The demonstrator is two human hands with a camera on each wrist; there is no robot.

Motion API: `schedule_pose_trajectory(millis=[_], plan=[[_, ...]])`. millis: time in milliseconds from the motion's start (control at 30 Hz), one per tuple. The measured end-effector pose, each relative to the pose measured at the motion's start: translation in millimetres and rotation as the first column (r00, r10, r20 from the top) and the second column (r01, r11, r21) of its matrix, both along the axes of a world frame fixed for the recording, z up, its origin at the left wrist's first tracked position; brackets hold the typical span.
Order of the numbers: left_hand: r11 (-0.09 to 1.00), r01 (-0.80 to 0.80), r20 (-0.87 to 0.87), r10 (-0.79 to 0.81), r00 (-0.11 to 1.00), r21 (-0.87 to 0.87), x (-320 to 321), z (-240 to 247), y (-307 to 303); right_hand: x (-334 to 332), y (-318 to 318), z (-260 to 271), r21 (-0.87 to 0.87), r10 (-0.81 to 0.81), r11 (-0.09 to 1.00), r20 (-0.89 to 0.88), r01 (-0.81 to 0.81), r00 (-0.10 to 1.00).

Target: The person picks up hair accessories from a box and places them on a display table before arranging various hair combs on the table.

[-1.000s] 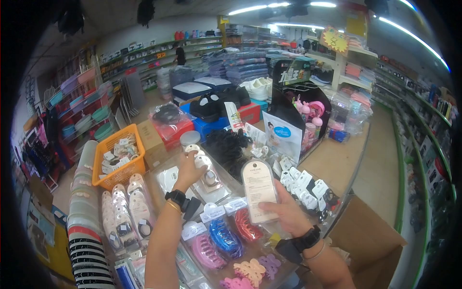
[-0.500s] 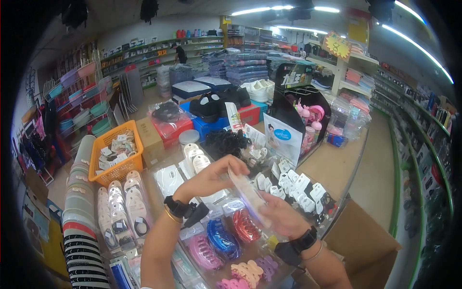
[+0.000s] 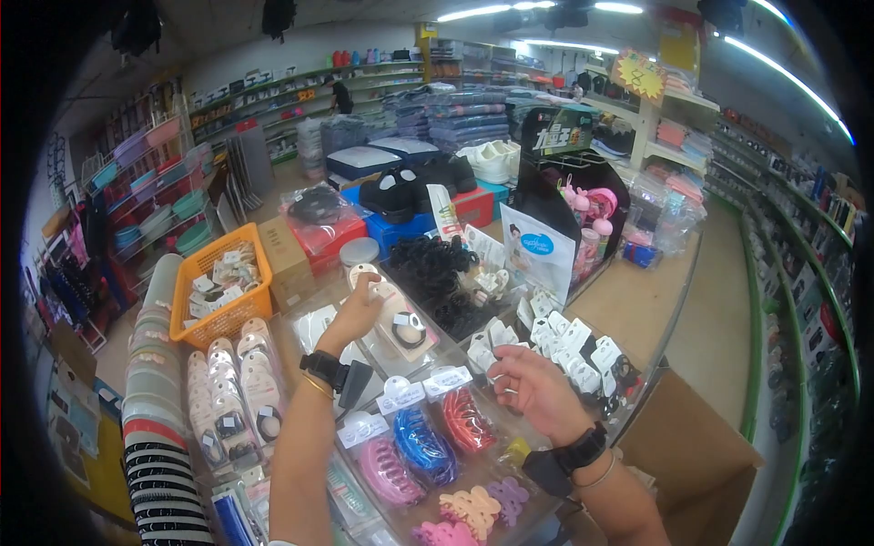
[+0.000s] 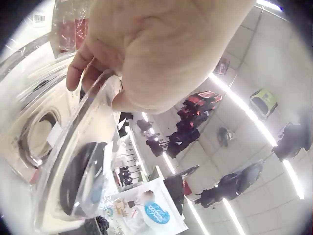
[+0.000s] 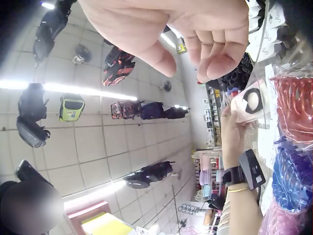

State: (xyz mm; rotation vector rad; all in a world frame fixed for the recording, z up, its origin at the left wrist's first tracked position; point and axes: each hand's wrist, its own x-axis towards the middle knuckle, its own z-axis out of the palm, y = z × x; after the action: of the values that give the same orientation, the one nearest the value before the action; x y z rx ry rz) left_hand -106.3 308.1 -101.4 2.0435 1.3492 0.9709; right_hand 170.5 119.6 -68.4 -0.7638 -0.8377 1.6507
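Orange basket (image 3: 228,318) of carded items beside brown carton (image 3: 284,262). Black shoes (image 3: 396,198) on blue box (image 3: 399,231), white shoes (image 3: 492,160) nearby. Starburst sign (image 3: 640,76) reads 8. Open cardboard box (image 3: 687,446) right of bench (image 3: 628,278). Person (image 3: 341,98) near back shelves (image 3: 273,116).

Cool tube light, rounded fisheye edges.
White ceiling tubes (image 3: 787,82) glare above and either side of the starburst sign (image 3: 640,77); far left of it, the room dims. Black vignetting rings the head view, straight lines bow, and distant shelves (image 3: 309,100) look soft. Both wrist views are brighter, hazy and washed out.
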Motion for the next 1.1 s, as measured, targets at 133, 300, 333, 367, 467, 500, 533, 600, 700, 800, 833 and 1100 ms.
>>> schedule_pose_trajectory(millis=[133,300,333,367,467,500,533,600,700,800,833,1100], plan=[[1.0,0.017,-0.206,-0.016,0.979,0.006,6,-1,-11,0,0,0,0.025,0.021,0.999,0.0,-0.021,1.0],[0.999,0.008,-0.324,0.006,0.946,0.04,11,-8,-14,1,-1,0,0.034,0.037,0.999,0.005,-0.037,0.999],[0.998,0.025,-0.383,-0.003,0.924,0.052,10,-7,-16,1,-1,0,0.044,0.045,0.998,0.01,-0.046,0.999],[0.997,0.042,-0.441,-0.01,0.897,0.064,10,-6,-17,1,-1,0,0.046,0.045,0.998,0.01,-0.045,0.999],[0.997,0.05,-0.494,-0.017,0.87,0.054,9,-7,-17,1,-1,1,0.043,0.049,0.998,0.016,-0.049,0.999],[0.997,0.047,-0.532,-0.007,0.846,0.062,10,-4,-19,1,-2,2,0.037,0.049,0.998,0.017,-0.05,0.999],[0.997,0.047,-0.532,-0.006,0.847,0.063,12,-2,-21,1,-2,2,0.03,0.049,0.998,0.017,-0.05,0.999],[0.996,0.095,-0.59,-0.079,0.804,-0.004,16,1,-26,1,-2,2,0.03,0.049,0.998,0.015,-0.05,0.999],[0.99,0.106,-0.707,-0.137,0.694,-0.088,17,2,-29,0,-3,2,0.036,0.049,0.998,0.019,-0.05,0.999],[0.998,0.057,-0.685,-0.061,0.726,-0.028,14,-3,-23,0,-3,1,0.05,0.05,0.997,0.028,-0.052,0.998],[0.998,0.057,-0.685,-0.061,0.726,-0.028,11,-6,-20,0,-3,0,0.057,0.052,0.997,0.03,-0.054,0.998],[0.998,0.0,-0.641,0.045,0.766,0.069,8,-10,-18,0,-3,0,0.064,0.064,0.996,0.036,-0.066,0.997]])
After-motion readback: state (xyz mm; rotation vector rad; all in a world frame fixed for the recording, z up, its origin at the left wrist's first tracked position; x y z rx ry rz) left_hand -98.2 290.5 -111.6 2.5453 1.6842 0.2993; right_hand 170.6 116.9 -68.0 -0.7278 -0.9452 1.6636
